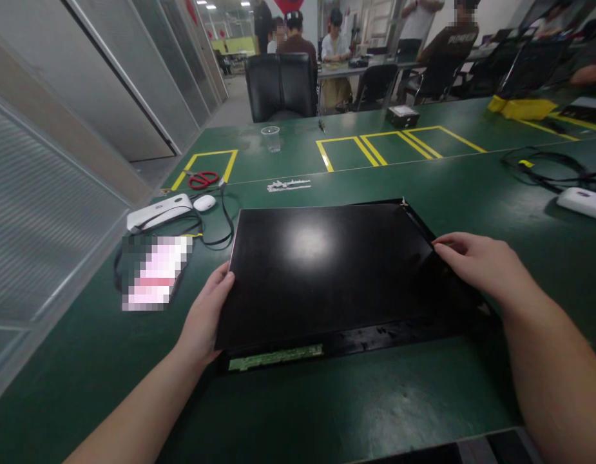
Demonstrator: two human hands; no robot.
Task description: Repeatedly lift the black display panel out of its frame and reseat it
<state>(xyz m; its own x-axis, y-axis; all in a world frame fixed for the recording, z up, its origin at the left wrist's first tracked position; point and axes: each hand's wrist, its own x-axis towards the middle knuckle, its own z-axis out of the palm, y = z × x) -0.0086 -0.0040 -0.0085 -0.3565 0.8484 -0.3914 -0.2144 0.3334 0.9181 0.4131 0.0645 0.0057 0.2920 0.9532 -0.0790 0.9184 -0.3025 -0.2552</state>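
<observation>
A glossy black display panel (321, 283) lies tilted over a black frame (418, 330) on the green table. The panel's left side sits above the frame, and the frame shows along the right and near edges. My left hand (208, 312) is closed on the panel's left edge, thumb on top and fingers underneath. At the right edge, my right hand (479, 261) is pinched, thumb and fingertips together; whether it grips panel, frame or both is hard to make out. Below the panel's near left edge is a green strip (276, 357) on the frame.
Left of the panel are a white power strip (160, 212), a white mouse (204, 203), red-handled scissors (203, 180) and a blurred-out phone-like object (157, 274). Beyond stand torn white scraps (288, 185) and a clear cup (271, 139). Cables (553, 169) lie right. People sit farther back.
</observation>
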